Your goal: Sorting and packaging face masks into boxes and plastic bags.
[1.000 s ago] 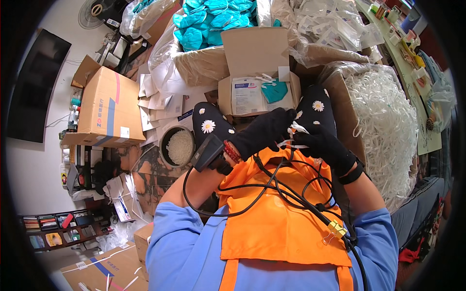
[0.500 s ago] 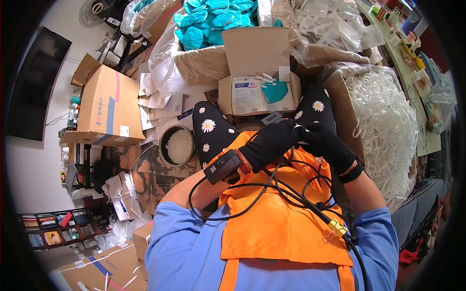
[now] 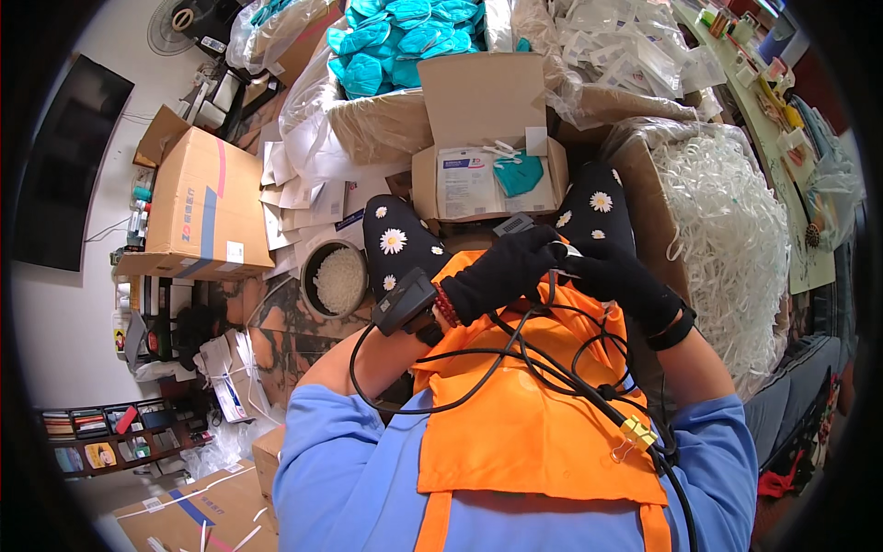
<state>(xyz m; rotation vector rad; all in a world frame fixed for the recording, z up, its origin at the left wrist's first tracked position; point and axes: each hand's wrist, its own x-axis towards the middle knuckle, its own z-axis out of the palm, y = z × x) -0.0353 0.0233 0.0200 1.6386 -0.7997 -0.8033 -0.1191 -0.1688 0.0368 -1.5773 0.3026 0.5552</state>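
Both my hands wear black gloves and meet above my lap. My left hand [image 3: 508, 269] is closed, its fingertips pinching a small white piece [image 3: 572, 250]. From the other side my right hand [image 3: 618, 279] is curled around the same piece; fingers cover most of it, so its kind is unclear. Just beyond my hands stands an open cardboard box [image 3: 483, 87]. Inside it are printed white packets [image 3: 464, 189] and a folded teal mask [image 3: 518, 175], with several thin white pieces [image 3: 501, 148] lying by the mask's upper edge. A dark device [image 3: 515, 225] sits behind my left fingers.
Teal masks [image 3: 405, 41] fill a lined carton at the back. White elastic straps [image 3: 727, 212] heap in a carton on the right, with clear packets [image 3: 625, 46] behind. Left lie a bowl [image 3: 307, 285] of white bits and a large carton [image 3: 207, 202]. Black cables [image 3: 515, 354] cross my apron.
My left wrist has turned and the forearm shifted slightly up. Both hands stay together, and more of the white piece shows between the fingertips.
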